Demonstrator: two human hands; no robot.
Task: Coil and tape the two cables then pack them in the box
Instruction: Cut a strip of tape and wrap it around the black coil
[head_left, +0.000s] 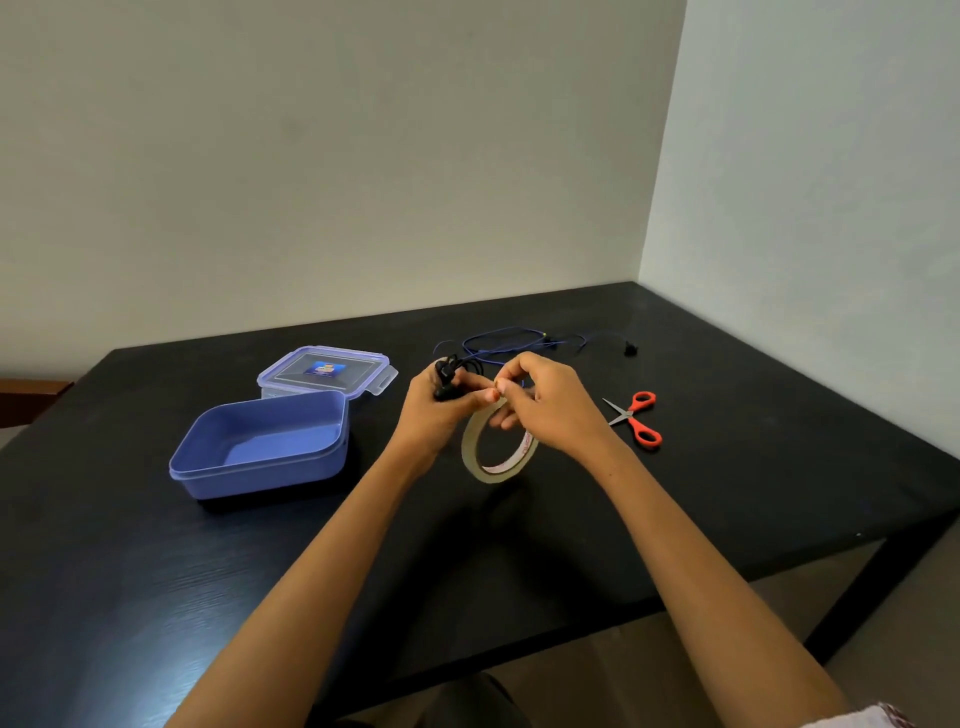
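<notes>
Nearest: both forearms came in over the front edge of the black desk (156, 597), meeting mid-desk. Tape roll (497, 441) hung on edge just under the hands, above the desk, right hand (545, 410) carrying it with fingers (511, 382) pinched narrow at the roll's top edge, seemingly on the tape's free end; the end itself was too small to see. Left hand (441, 410) was closed around the coiled black cable (447, 382), thumb tip touching the right fingers.

Step in hand, my read: getting tape started for the black coil. To do it well: keep the left grip tight so loops don't spring, peel a short tail only, stick it on the bundle's waist first, then wrap round and cut.

Left of the hands, open blue box (260, 447) sat empty, its lid (324, 371) flat just behind it. Right, orange scissors (636, 418) lay near, blades slightly apart, easy reach for cutting.

Farthest: second cable, the blue cable (511, 340), sprawled loose and uncoiled behind the hands, a small black end piece (630, 349) at its far right. Nothing packed yet, so early in the task
</notes>
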